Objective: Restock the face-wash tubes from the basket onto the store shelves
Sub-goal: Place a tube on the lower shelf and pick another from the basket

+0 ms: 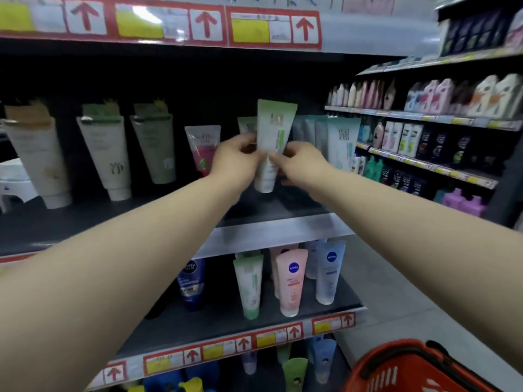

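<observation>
A green-and-white face-wash tube (274,131) stands cap-down above the dark upper shelf (141,219), held between both hands. My left hand (236,158) pinches its left side and my right hand (298,162) pinches its right side near the middle. Behind it stands another green tube (246,125), partly hidden. To its left is a pink tube (202,145), to its right a row of pale teal tubes (339,137). The red basket (402,369) sits at the bottom right; its contents are out of sight.
Three large white and green tubes (107,154) stand further left on the same shelf. The lower shelf (254,315) holds blue, green, pink and clear tubes. A side aisle shelf (424,162) at right carries bottles. Red price strips with arrows line the shelf edges.
</observation>
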Available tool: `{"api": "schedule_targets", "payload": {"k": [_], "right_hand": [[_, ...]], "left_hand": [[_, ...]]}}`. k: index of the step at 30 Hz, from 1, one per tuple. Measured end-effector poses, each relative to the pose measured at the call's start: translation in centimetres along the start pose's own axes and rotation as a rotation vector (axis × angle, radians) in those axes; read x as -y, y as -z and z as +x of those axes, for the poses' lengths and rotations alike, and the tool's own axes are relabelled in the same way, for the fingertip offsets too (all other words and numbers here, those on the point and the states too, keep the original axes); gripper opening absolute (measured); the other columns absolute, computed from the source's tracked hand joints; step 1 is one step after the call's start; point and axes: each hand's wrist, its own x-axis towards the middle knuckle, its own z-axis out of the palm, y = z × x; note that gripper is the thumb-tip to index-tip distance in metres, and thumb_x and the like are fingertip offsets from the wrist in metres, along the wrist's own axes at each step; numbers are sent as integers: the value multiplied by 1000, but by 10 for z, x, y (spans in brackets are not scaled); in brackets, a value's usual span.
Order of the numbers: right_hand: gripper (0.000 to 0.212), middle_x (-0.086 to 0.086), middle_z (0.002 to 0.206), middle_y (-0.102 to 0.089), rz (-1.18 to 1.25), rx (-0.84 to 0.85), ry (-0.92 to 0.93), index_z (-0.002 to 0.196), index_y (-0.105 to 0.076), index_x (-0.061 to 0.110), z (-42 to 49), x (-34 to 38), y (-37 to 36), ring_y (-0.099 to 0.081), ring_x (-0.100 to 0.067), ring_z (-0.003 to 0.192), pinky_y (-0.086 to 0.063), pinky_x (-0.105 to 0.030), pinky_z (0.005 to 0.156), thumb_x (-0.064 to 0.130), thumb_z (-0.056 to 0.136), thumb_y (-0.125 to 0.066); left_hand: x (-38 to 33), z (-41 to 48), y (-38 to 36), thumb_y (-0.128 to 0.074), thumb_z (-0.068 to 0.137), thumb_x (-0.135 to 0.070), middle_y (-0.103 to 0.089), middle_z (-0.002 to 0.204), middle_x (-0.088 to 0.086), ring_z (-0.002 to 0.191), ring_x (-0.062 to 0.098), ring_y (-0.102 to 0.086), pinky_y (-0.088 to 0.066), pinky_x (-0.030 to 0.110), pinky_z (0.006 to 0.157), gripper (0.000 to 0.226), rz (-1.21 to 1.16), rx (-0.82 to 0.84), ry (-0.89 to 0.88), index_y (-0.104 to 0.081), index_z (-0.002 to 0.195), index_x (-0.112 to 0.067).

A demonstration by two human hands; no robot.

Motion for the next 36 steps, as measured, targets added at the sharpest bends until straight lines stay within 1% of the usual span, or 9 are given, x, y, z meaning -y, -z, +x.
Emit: {"api": "schedule_targets", "payload": {"k": [6, 10, 17, 19, 22, 24, 27, 31, 36], "right_hand": [[20, -14, 109, -66, 20, -89, -21, 108, -62, 4, 41, -20, -18, -64, -29, 100, -53, -43, 90, 16, 93, -57], [25, -15, 114, -66, -34, -98, -32, 113, -63, 2, 60, -29, -23, -62, -28, 107, -51, -38, 93, 16, 94, -56], [24, -15, 114, -66, -191, -39, -34, 113, -63, 1, 75, -45, -30, -61, -25, 105, -49, -31, 89, 9, 92, -57], [22, -14, 112, -66, -188, -45, -30, 111, -64, 3, 80, -47, -32, -61, -23, 101, -47, -27, 83, 9, 91, -57], [23, -13, 112, -66, -157, -45, -41, 113, -64, 4, 83, -49, -37, -61, -25, 105, -50, -32, 92, 9, 91, -58], [25, -13, 114, -66, -147, -46, -41, 115, -63, 4, 83, -49, -37, -61, -25, 107, -49, -36, 96, 9, 91, -58], [23, -14, 112, -67, -160, -25, -39, 112, -64, 3, 80, -47, -35, -61, -26, 107, -49, -40, 98, 10, 90, -58], [25, -16, 109, -66, -197, -6, -45, 110, -62, 2, 69, -39, -32, -61, -29, 104, -50, -41, 93, 17, 90, -59], [44, -11, 126, -58, -260, -6, 55, 131, -46, 6, 35, -22, -15, -54, -25, 116, -40, -25, 84, 24, 92, -57]], "left_hand": [[13, 26, -2, -59, 91, -11, -66, 109, 0, 103, 20, -63, -52, 37, 94, 30, 22, 119, 73, -58, 113, -31], [28, 36, -2, -48, 93, 3, -59, 114, -4, 95, 6, -57, -47, 18, 84, 46, 36, 164, 70, -48, 134, -18], [53, 39, -6, -47, 93, 5, -49, 138, 3, 126, 12, -45, -35, 20, 101, 57, 134, 130, 77, -35, 145, -14], [56, 41, -5, -45, 92, 8, -49, 139, 3, 128, 13, -45, -35, 18, 100, 59, 147, 111, 78, -35, 146, -13], [59, 42, -5, -42, 90, 11, -48, 127, -10, 120, 6, -45, -35, 15, 97, 59, 148, 103, 86, -38, 144, -14], [59, 43, -5, -43, 88, 12, -50, 119, -10, 116, 6, -47, -37, 21, 102, 59, 147, 95, 111, -43, 141, -14], [58, 43, -4, -44, 84, 16, -56, 129, -1, 122, 14, -51, -39, 34, 109, 63, 141, 90, 153, -47, 139, -15], [47, 36, -1, -43, 85, 13, -58, 128, 3, 120, 20, -54, -41, 35, 107, 57, 136, 117, 225, -50, 135, -12], [24, 13, 6, -43, 87, 8, -57, 127, 1, 121, 19, -52, -41, 24, 92, 57, 257, 102, 182, -46, 139, -15]]}}
